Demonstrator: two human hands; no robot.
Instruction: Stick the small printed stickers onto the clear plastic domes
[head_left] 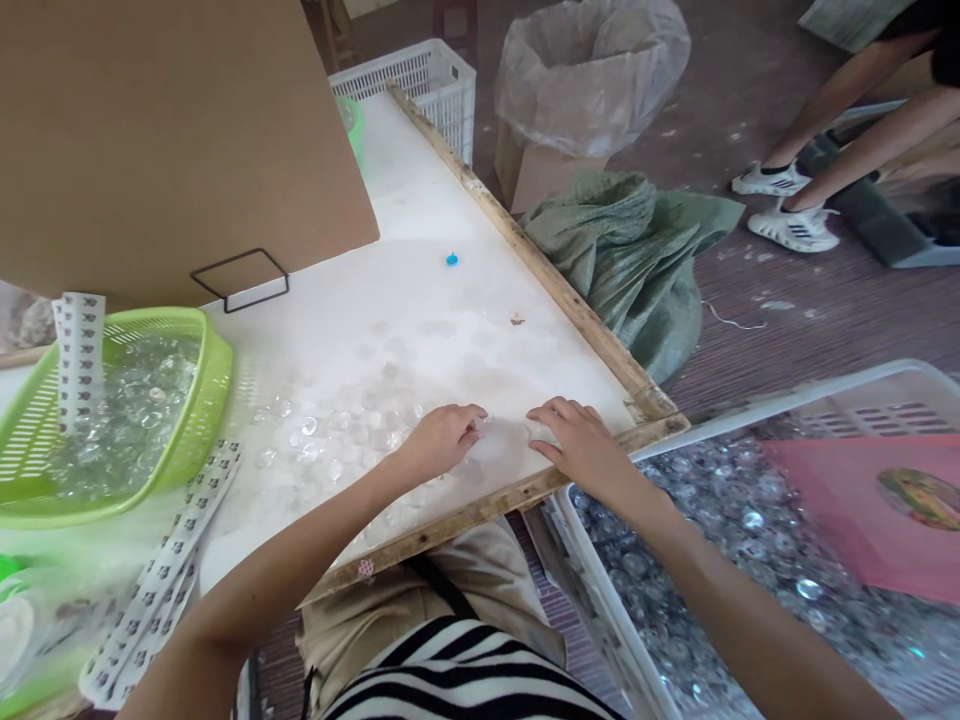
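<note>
My left hand (444, 440) is closed in a pinch above the white tabletop (382, 290), with a small clear plastic piece (482, 422) at its fingertips. Facing it, a short gap to the right, my right hand (576, 438) curls thumb and fingers around another clear, rounded plastic piece (541, 433). The exact shape of both pieces is hard to make out. Many similar clear plastic pieces (330, 435) lie scattered on the table to the left of my left hand.
A green basket (217, 370) of clear pieces stands left, beside printed sticker strips (169, 550). Wooden strips (525, 245) edge the table. Behind are a cardboard sheet (180, 130) and blue cap (451, 259). At right sits a white crate (892, 375) of clear pieces; another person's legs (840, 130) show beyond.
</note>
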